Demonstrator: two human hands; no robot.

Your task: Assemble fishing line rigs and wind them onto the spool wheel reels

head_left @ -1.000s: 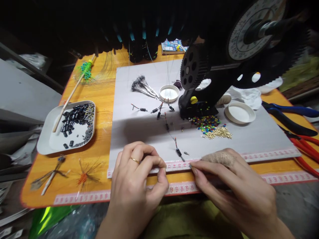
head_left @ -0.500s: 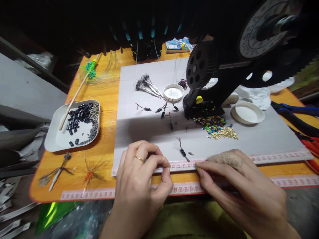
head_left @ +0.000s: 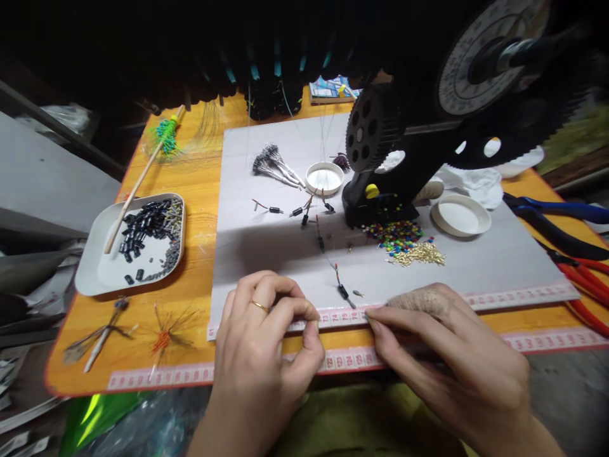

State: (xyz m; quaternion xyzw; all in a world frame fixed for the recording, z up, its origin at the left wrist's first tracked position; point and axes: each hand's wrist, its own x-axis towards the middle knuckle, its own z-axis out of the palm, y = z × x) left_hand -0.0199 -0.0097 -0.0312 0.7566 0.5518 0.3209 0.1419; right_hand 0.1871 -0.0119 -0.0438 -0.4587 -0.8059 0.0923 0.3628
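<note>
My left hand [head_left: 271, 346], with a ring on one finger, is closed in a pinch at the front edge of the white board [head_left: 266, 254]. To its right my right hand [head_left: 447, 355] pinches too, a beige wrap [head_left: 419, 303] round one finger. Whatever lies between the fingertips is too small to make out. Both hands are over a pink-and-white measuring tape [head_left: 340, 316] along the board's edge. Just beyond the fingertips lies a small black cylinder [head_left: 343, 292] on a thin orange-and-grey line, beside a small grey piece [head_left: 358, 294]. Several similar black pieces [head_left: 321, 242] lie farther back.
A black machine with gears [head_left: 373, 127] stands over the board. Near its base are colourful beads [head_left: 399, 236], gold-coloured pieces [head_left: 421, 254] and a round white dish [head_left: 460, 216]. A white tray [head_left: 95, 270] holds black cylinders on the left. Red-handled pliers [head_left: 583, 279] lie right.
The camera view has shifted slightly, so the scene sits a little farther left. Both hands keep their pinch at nearly the same place on the board's edge.
</note>
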